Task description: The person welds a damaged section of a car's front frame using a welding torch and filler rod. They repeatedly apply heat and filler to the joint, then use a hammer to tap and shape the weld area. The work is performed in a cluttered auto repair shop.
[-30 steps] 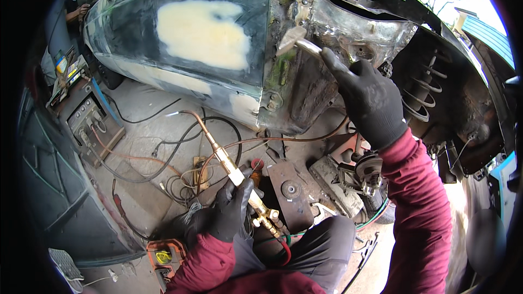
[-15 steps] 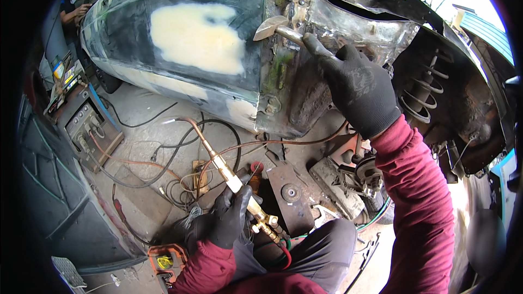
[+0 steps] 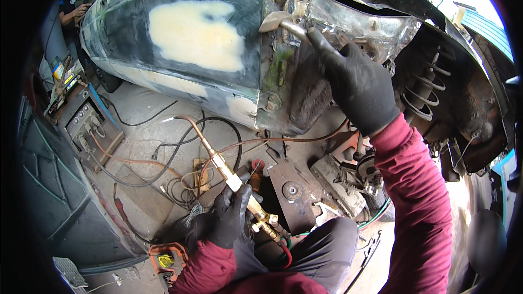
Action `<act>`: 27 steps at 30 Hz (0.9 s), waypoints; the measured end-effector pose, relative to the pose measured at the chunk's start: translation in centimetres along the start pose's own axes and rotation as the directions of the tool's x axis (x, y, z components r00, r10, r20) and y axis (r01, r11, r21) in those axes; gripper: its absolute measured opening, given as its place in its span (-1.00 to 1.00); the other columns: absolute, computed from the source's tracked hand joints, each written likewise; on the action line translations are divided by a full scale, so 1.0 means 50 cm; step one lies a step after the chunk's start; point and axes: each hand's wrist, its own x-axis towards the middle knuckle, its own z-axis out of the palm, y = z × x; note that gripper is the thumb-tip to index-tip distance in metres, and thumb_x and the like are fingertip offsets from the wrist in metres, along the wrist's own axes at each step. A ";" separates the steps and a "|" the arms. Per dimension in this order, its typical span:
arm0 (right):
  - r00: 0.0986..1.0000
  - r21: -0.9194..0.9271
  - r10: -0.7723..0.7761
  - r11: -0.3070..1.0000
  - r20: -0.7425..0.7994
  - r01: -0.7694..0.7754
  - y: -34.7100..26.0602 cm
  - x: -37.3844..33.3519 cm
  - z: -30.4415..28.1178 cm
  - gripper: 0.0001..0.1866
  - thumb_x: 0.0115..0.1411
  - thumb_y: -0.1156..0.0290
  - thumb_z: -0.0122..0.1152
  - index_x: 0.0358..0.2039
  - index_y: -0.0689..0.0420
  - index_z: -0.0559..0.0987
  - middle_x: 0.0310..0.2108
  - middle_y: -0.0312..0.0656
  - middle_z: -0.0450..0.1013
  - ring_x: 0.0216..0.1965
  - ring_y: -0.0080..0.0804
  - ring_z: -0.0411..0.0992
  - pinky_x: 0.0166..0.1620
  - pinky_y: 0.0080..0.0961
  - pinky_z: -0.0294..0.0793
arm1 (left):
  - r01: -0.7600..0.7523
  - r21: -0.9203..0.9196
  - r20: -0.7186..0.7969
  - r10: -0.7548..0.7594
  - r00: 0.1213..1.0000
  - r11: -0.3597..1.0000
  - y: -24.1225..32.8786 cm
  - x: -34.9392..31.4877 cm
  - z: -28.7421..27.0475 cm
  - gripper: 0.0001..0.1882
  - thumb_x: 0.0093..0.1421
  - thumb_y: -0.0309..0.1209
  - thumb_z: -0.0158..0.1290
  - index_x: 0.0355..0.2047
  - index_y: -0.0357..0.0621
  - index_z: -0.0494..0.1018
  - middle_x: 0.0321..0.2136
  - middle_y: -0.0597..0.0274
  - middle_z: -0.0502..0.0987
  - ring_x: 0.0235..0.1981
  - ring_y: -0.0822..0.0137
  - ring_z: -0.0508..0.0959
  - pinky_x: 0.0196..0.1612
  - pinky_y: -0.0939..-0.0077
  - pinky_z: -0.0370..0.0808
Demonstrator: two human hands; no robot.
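My right hand [image 3: 359,84], in a black glove, grips a hammer [image 3: 275,20] by its handle, the index finger stretched along it. The metal head is over the rusty seam at the edge of the car door [image 3: 131,49]; I cannot tell if it touches. Lower down, my gloved left hand [image 3: 231,218] is wrapped round a brass gas torch [image 3: 222,166]. Its bent copper tip points up and left, away from the car, with a small pale flame at the end. A red hose [image 3: 285,256] runs from the torch's valve end.
A coil spring [image 3: 425,95] shows in the dark wheel well at right. Cables and hoses [image 3: 180,155] lie across the floor by a welding machine [image 3: 90,122]. An orange toolbox [image 3: 166,261] sits at lower left. Another person [image 3: 71,11] is at far left.
The hammer head has tilted and shifted slightly up and right, and my right hand has turned a little with it. My left hand and the torch have hardly moved.
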 end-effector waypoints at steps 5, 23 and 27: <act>1.000 -0.044 0.026 0.999 0.014 -0.026 0.017 0.006 0.012 -0.25 0.32 0.44 0.27 0.49 -0.36 0.40 -0.30 -0.13 0.52 -0.37 -0.11 0.62 -0.37 -0.21 0.62 | -0.039 -0.028 -0.002 0.039 0.999 0.999 -0.013 0.005 0.000 -0.50 0.57 -0.23 0.01 0.31 -0.40 0.38 -0.35 0.07 0.69 -0.45 0.40 0.65 -0.39 0.53 0.57; 0.999 0.072 0.018 0.997 -0.032 -0.016 0.000 -0.030 0.031 -0.26 0.29 0.45 0.32 0.46 -0.33 0.44 -0.31 -0.09 0.51 -0.42 -0.05 0.59 -0.40 -0.17 0.58 | 0.018 0.005 -0.020 -0.018 1.000 1.000 -0.003 0.002 0.014 -0.49 0.56 -0.17 0.06 0.30 -0.33 0.40 -0.36 0.19 0.69 -0.47 0.56 0.58 -0.43 0.64 0.46; 0.990 0.108 -0.011 0.994 -0.137 0.026 -0.003 -0.021 0.051 -0.27 0.30 0.44 0.31 0.46 -0.35 0.44 -0.30 -0.06 0.51 -0.42 0.00 0.60 -0.41 -0.14 0.60 | 0.014 0.039 -0.027 -0.013 1.000 0.999 0.005 0.004 0.010 -0.48 0.56 -0.15 0.06 0.30 -0.31 0.40 -0.36 0.19 0.69 -0.48 0.57 0.56 -0.45 0.66 0.44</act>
